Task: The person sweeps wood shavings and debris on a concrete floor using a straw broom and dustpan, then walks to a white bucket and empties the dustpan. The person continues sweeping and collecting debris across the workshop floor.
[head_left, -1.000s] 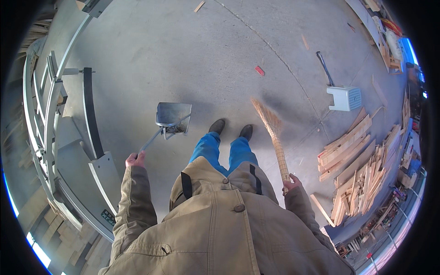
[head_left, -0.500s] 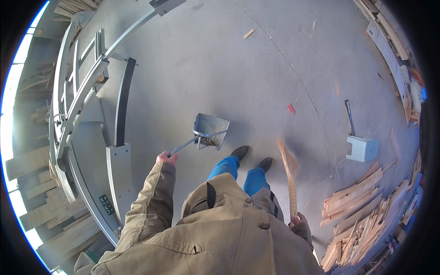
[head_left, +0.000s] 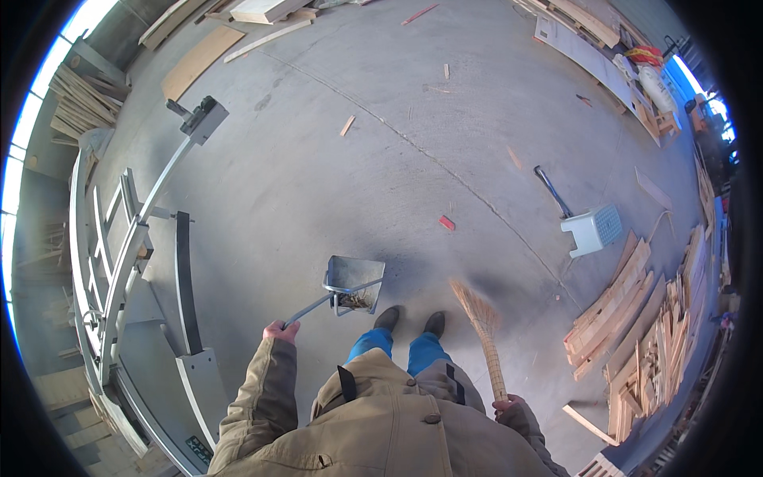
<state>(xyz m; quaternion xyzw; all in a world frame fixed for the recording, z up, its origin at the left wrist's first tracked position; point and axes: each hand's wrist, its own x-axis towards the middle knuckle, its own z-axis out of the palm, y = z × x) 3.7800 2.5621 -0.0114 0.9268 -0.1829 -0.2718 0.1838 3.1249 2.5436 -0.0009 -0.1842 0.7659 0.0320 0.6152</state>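
Observation:
My left hand (head_left: 281, 331) is closed round the handle of a grey metal dustpan (head_left: 350, 276), held out in front of my left side. Some wood shavings or debris (head_left: 355, 300) lie in its scoop. My right hand (head_left: 506, 404) grips the bound handle of a straw broom (head_left: 482, 330). The bristles fan forward and to the left, right of my boots. A small red piece (head_left: 447, 222) lies on the concrete floor ahead.
To the left stands a grey metal frame machine (head_left: 127, 278). At right are a light blue plastic stool (head_left: 592, 230), a dark-handled tool (head_left: 554, 193) and stacked wood strips (head_left: 616, 318). A wood scrap (head_left: 347, 126) lies ahead; a long board (head_left: 596, 71) rests far right.
My view has tilted up and shifted right, showing more floor ahead. The dustpan and broom stay in my hands, and the broom's bristles have swung leftward.

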